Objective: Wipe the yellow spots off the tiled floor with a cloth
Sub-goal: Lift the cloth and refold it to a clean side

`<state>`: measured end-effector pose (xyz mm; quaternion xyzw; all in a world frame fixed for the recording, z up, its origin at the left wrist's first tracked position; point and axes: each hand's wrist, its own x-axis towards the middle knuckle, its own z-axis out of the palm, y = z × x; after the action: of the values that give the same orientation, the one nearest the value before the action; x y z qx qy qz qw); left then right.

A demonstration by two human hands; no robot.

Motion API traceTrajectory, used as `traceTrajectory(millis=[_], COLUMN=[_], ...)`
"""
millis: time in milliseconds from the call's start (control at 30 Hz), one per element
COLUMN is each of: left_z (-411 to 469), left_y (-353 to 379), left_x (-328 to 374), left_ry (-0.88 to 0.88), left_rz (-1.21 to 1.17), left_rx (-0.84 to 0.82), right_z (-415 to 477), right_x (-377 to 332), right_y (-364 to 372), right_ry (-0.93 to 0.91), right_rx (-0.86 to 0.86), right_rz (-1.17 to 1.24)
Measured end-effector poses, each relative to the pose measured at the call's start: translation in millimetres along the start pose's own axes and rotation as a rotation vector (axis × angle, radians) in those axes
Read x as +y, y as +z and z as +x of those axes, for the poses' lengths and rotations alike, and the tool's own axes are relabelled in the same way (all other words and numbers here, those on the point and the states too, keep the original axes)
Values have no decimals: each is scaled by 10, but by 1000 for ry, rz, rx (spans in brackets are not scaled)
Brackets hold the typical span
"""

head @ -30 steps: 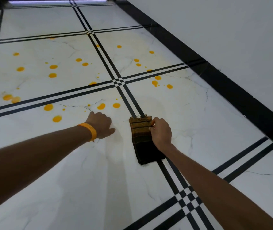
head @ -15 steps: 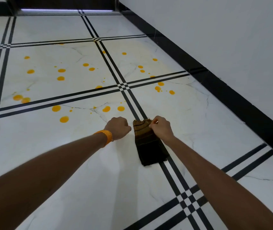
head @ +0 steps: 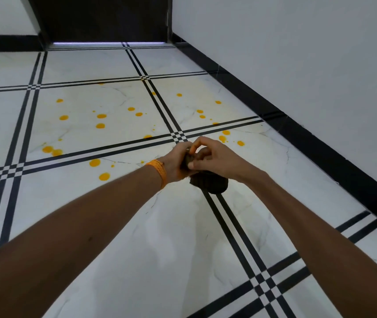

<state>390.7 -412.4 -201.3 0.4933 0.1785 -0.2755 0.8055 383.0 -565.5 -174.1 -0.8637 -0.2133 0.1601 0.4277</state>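
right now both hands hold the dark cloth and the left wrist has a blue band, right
No: the head view shows the band on the left wrist is orange, not blue. The left hand and right hand do both hold the dark cloth.

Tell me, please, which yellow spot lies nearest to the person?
The oval spot left of the orange wristband, lowest in view; all others lie farther away.

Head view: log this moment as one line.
left hand: grips cloth | right hand: pinches cloth | cloth: bunched | yellow spots: unwiped
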Motion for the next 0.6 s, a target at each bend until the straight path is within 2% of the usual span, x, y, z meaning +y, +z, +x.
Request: traceTrajectory(millis=[33, 100, 167, 200, 233, 300, 367, 400, 500, 600], left_z=[-41, -123, -144, -190, -224, -279, -299, -281, -259, -292], left_y=[6, 1, -58, -56, -36, 57, 149, 174, 209, 223], left_x=[35, 17, -10, 4, 34, 88, 82, 62, 23, 64], left_ry=[0, 24, 257, 387, 446, 374, 295, 292, 371, 397], left_rz=[50, 385, 826, 921, 902, 698, 626, 662, 689, 645], left_rx=[54, 232, 454, 440, 323, 27, -142, -165, -95, -36], right_z=[-16, -26, -3, 19, 35, 73, 84, 83, 77, 63], right_x=[-15, -53, -128, -165, -204, -227, -239, -254, -312, -306], right_y=[-63, -202, -318, -350, -381, -446, -523, -563, -684, -807], right_ry=[26, 79, 25, -30, -81, -144, -171, -178, -137, 85], right_rx=[-26, -37, 15, 45, 74, 133, 182, 206, 287, 241], right_rz=[-77, -293, -404, -400, -383, -336, -293, -290, -387, -582])
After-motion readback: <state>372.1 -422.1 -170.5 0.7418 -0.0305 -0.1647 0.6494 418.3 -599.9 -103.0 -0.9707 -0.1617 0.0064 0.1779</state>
